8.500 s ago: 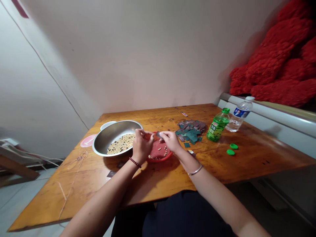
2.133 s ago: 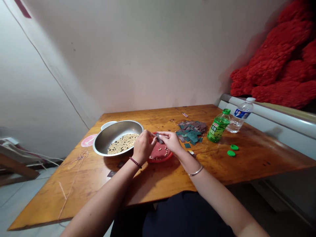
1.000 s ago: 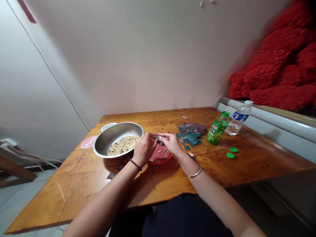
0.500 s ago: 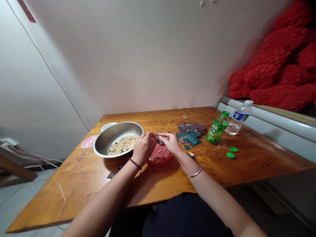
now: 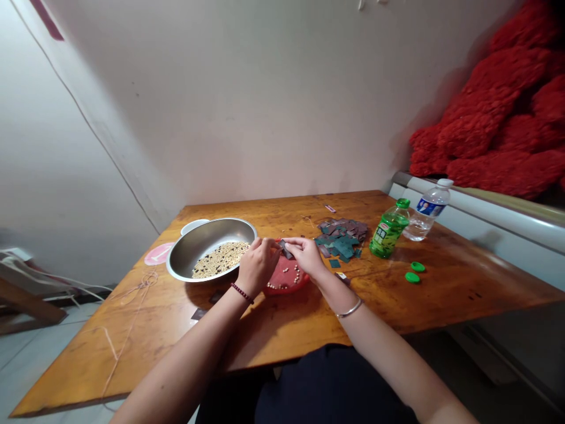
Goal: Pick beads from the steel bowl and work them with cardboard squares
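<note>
Between my hands is a small dark cloth-like piece (image 5: 286, 250). My right hand (image 5: 304, 256) pinches it between thumb and fingers. My left hand (image 5: 259, 262) is closed at the other side of the piece; whatever its fingertips hold is too small to make out. Both hands are over a red plastic basket (image 5: 286, 288), in which pale beads or beans lie scattered on a red bottom. Left of my left hand, a tilted steel bowl (image 5: 179, 265) contains many pale and some dark bead-like grains. A heap of dark green and purplish squares (image 5: 342, 238) lies beyond my right hand.
A green drink bottle (image 5: 388, 229) and a clear water bottle (image 5: 426, 212) stand at the right, near two green caps (image 5: 415, 272). Loose string (image 5: 132, 288) and a pink round card (image 5: 158, 254) lie left on the wooden table (image 5: 256, 347). Red fluffy material (image 5: 494, 112) is piled beyond.
Hardly anything differs. The dark piece has shifted very slightly in my fingers, while both hands stay over the red basket.
</note>
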Tool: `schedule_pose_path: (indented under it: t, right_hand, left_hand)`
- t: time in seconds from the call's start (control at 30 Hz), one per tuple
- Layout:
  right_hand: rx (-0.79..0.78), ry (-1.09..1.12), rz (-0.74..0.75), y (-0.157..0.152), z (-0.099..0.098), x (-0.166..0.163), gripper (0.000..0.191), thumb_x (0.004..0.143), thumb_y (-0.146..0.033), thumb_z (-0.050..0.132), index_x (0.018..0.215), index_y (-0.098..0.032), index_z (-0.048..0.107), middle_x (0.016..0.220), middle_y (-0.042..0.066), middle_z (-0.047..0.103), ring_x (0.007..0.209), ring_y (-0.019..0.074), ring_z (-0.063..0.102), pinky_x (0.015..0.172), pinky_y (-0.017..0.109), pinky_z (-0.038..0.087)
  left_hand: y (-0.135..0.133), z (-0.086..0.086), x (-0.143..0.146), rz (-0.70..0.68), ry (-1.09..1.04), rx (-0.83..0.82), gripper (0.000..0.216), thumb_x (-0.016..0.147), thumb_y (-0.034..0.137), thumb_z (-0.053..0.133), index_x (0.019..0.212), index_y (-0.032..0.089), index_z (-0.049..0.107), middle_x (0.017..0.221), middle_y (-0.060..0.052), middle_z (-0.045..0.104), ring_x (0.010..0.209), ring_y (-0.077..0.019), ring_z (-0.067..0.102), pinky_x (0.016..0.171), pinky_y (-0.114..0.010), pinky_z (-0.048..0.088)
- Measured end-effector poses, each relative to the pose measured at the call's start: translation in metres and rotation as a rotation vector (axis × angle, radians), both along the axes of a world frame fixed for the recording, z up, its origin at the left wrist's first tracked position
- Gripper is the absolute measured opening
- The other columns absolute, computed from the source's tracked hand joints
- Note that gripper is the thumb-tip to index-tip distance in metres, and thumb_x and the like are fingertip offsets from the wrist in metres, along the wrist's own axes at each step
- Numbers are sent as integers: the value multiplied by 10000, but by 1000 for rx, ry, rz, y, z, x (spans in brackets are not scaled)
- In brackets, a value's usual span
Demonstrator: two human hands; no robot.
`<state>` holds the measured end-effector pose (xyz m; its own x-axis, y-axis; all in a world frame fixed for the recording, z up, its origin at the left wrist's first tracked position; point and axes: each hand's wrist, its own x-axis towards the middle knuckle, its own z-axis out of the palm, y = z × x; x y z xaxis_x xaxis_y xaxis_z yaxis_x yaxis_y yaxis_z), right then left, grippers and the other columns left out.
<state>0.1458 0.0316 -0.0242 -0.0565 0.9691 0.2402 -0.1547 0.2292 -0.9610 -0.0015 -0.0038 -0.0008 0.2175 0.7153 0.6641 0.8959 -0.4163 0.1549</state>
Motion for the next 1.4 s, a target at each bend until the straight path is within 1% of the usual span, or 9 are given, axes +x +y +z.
schedule_pose_path:
  t: [0.13, 0.3, 0.43, 0.63, 0.77, 0.93, 1.07, 1.27, 1.4]
  right_hand:
    - [3, -11, -11, 0, 1, 0, 359, 649, -382, 693, 902, -129, 716, 924, 125, 730, 828, 239, 694, 750, 345, 545]
    - [6, -5, 18, -1, 2, 0, 379, 650, -370, 691, 929, -115, 708, 937, 143, 724, 826, 243, 696, 751, 355, 547]
    - [10, -21, -2, -1, 2, 0, 353, 646, -359, 699, 909, -125, 712, 932, 135, 727, 845, 246, 695, 761, 358, 549]
    - [19, -23, 7, -2, 2, 0, 355, 650, -365, 695, 917, -131, 711, 930, 127, 729, 830, 242, 699, 748, 353, 554]
    - [35, -33, -12, -1, 2, 0, 316, 659, -342, 680, 894, -134, 714, 925, 124, 729, 844, 245, 697, 753, 350, 553]
    - [31, -31, -6, -2, 3, 0, 328, 661, -342, 677, 909, -129, 710, 924, 130, 729, 828, 247, 699, 746, 356, 553]
    - [35, -49, -14, -3, 4, 1, 316, 664, -329, 675, 906, -129, 711, 928, 131, 728, 842, 252, 698, 753, 361, 553]
    - [46, -45, -8, -3, 4, 1, 301, 677, -303, 655, 913, -123, 708, 933, 130, 728, 836, 245, 700, 747, 349, 556]
    - [62, -59, -8, -3, 3, 1, 289, 689, -293, 649, 917, -126, 707, 931, 121, 729, 842, 237, 699, 736, 332, 557]
  left_hand:
    - [0, -2, 1, -27, -1, -1, 141, 853, 335, 505, 908, 205, 511, 858, -35, 616, 806, -147, 598, 635, -239, 440]
    - [0, -2, 0, 10, -78, 27, 162, 841, 356, 525, 895, 205, 501, 885, -37, 616, 795, -151, 599, 642, -245, 446]
    - [-1, -3, 2, -22, -85, -2, 155, 818, 329, 555, 893, 205, 500, 882, -35, 612, 764, -150, 596, 636, -251, 446]
    - [0, -2, 1, 26, -130, -3, 181, 814, 353, 560, 901, 205, 504, 893, -38, 622, 794, -157, 599, 632, -253, 443]
    - [0, -3, 2, -24, -107, -3, 171, 806, 333, 572, 886, 208, 488, 874, -28, 620, 765, -148, 597, 631, -249, 442]
    - [-1, -3, 3, 21, -129, -1, 162, 820, 341, 550, 883, 209, 482, 899, -35, 620, 789, -154, 602, 631, -250, 437]
    - [-1, -2, 3, -15, -114, -16, 178, 796, 328, 576, 878, 212, 469, 872, -24, 618, 767, -151, 599, 620, -249, 432]
    - [-1, -1, 3, 10, -121, 13, 195, 800, 349, 572, 879, 208, 465, 876, -35, 618, 784, -157, 601, 629, -252, 434]
    - [-2, -2, 3, -11, -81, 10, 184, 783, 311, 587, 873, 209, 464, 842, -17, 611, 741, -144, 596, 602, -243, 427]
